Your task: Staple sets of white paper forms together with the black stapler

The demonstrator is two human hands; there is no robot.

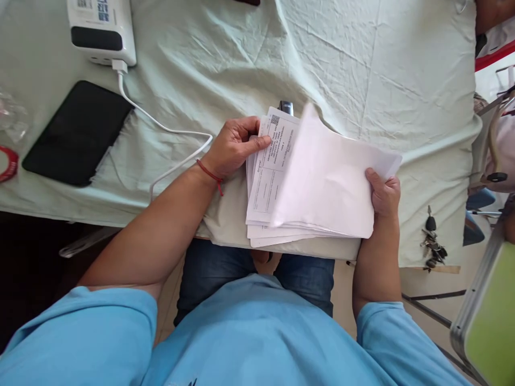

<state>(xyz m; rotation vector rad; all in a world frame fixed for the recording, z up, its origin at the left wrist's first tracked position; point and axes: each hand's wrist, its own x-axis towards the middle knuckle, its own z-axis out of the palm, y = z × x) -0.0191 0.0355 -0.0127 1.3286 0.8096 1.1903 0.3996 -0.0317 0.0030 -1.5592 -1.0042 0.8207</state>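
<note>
Print on papers (273, 171) perhaps too small, power bank (102, 29) cropped

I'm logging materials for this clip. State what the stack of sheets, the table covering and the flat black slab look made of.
Stack of white printed sheets, held by left hand and right hand: thin matte paper, the top sheet curling.
Pale green table covering: woven cloth, judging by creases and fold lines.
Flat black rectangular slab: probably glass or plastic, smooth with a dull sheen.

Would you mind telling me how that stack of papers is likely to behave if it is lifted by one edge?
The papers would probably flop: the top sheet already curves upward where the right hand lifts it. They look light, being thin loose sheets. They may fan or slide apart, since the edges under the left hand are already staggered.
</note>
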